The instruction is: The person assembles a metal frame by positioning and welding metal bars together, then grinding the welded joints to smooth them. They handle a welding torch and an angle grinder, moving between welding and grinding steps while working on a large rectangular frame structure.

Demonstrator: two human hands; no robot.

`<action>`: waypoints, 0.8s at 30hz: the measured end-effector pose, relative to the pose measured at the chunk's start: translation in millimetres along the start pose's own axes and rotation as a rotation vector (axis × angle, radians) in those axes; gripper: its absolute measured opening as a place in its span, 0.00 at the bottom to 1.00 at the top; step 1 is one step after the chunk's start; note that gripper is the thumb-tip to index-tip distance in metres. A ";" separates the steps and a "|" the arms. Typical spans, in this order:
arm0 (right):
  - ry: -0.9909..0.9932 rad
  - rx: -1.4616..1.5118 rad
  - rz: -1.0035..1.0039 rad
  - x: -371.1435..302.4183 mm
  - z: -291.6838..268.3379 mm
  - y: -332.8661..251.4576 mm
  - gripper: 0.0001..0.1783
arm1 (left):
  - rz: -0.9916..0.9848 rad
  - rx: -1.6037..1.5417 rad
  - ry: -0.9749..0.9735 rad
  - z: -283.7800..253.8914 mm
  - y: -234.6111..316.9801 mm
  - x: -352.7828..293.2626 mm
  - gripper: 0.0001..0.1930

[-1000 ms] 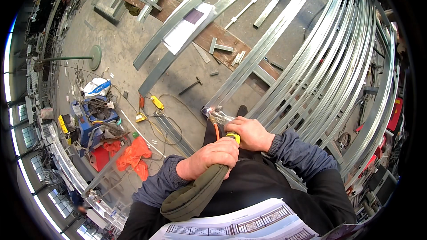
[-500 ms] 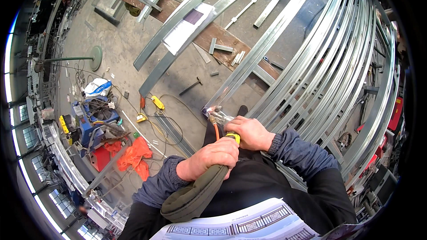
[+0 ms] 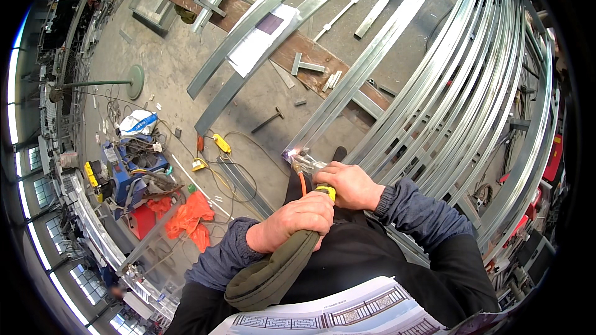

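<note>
A welding torch [image 3: 313,164] is held in front of my body, its nozzle at the near end of a pair of long shiny steel tubes [image 3: 357,90]. A bluish-white glow [image 3: 290,154] shows at that end. My right hand [image 3: 351,183] is closed around the torch body. Lower and to the left, my left hand [image 3: 300,219] wraps round the rear of the torch, beside its yellow band [image 3: 326,193]. An olive cloth-sleeved cable [image 3: 270,276] trails from under that hand. An orange hose [image 3: 303,184] runs up to the nozzle end.
Many long metal tubes [image 3: 459,80] lie to the right. A hammer [image 3: 267,120], cables and a yellow power socket [image 3: 221,143] lie on the floor. At left stand a blue machine [image 3: 127,174] and orange cloth [image 3: 189,214]. Printed paper [image 3: 335,310] lies against my front.
The glow at the tube end has grown brighter and turned bluish-white. Both hands and the torch stay practically where they were.
</note>
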State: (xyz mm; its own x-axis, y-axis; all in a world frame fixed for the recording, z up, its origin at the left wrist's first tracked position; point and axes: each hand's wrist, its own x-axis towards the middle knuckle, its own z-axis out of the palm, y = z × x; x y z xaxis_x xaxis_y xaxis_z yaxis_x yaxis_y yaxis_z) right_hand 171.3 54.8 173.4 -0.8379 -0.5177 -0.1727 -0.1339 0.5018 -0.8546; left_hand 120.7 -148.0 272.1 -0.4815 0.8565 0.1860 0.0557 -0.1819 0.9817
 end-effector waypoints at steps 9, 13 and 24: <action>-0.009 0.006 -0.010 -1.2 -1.8 1.6 0.19 | -0.002 0.008 0.011 2.3 1.5 3.0 0.14; -0.002 0.011 -0.010 -1.3 -0.8 3.0 0.19 | -0.009 0.026 0.018 3.5 1.0 3.4 0.14; -0.003 0.011 -0.014 0.4 -3.0 3.4 0.19 | -0.009 0.020 0.020 3.2 0.1 4.1 0.13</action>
State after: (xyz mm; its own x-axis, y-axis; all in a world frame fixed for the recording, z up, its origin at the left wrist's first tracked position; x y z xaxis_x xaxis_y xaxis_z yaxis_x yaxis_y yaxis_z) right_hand 168.9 58.3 171.9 -0.8344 -0.5268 -0.1624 -0.1396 0.4870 -0.8622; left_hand 121.5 -142.9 273.1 -0.4994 0.8482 0.1767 0.0688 -0.1645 0.9840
